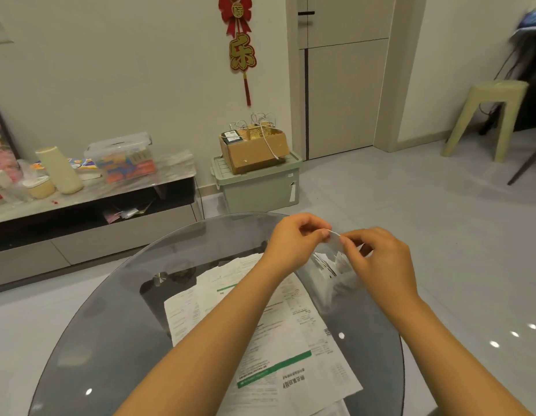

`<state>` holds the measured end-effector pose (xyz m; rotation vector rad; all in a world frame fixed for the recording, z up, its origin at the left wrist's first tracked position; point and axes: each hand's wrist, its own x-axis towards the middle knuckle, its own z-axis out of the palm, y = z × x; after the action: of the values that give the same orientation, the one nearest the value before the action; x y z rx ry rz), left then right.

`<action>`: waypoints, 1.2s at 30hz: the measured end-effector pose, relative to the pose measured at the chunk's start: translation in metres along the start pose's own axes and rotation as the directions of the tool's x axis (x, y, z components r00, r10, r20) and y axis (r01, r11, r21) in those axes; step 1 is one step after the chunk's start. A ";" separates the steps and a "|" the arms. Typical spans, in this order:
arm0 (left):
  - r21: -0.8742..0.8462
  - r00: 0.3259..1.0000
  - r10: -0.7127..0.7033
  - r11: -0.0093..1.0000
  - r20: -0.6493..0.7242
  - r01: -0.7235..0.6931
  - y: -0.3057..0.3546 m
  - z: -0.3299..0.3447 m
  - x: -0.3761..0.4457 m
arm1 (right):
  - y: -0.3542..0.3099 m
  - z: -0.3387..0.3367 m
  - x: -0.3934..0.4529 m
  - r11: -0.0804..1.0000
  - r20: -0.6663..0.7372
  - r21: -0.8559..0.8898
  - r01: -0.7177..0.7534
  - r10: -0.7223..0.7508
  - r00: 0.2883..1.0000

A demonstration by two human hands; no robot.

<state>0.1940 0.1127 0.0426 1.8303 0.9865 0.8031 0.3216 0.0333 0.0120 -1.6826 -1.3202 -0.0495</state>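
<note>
Both my hands are raised above the far right part of a round glass table point(110, 310). My left hand point(293, 238) and my right hand point(377, 256) each pinch the top edge of a small piece of white paper point(335, 240) between thumb and fingertips, with the two hands close together. Below them lies a small heap of torn paper scraps point(338, 271). Several printed sheets with green bands point(278, 334) are spread over the middle of the table, partly under my forearms.
A low TV cabinet point(89, 205) with a clear storage box, cups and clutter stands at the left wall. A green plastic bin point(257, 184) carries a cardboard box. A beige plastic stool point(485, 115) stands at the right on the tiled floor.
</note>
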 end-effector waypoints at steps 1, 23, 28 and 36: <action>0.006 1.000 0.006 1.000 0.031 -0.007 0.000 0.005 0.007 | 0.005 -0.002 0.004 0.999 0.000 -0.034 -0.031 0.031 1.000; 0.400 0.947 -0.048 0.912 0.317 -0.088 -0.023 0.039 0.061 | 0.014 0.007 0.020 0.869 0.197 -0.461 -0.180 0.298 0.934; 0.485 0.948 -0.102 0.872 0.303 -0.061 -0.022 0.043 0.069 | 0.015 0.005 0.020 0.872 0.203 -0.450 -0.195 0.312 0.928; 0.714 0.902 -0.170 0.674 0.397 -0.188 -0.018 0.052 0.073 | 0.017 0.005 0.020 0.879 0.219 -0.436 -0.194 0.313 0.924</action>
<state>0.2660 0.1610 0.0143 2.5594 1.0792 -0.0962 0.3408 0.0521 0.0092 -2.2835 -1.3451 0.0829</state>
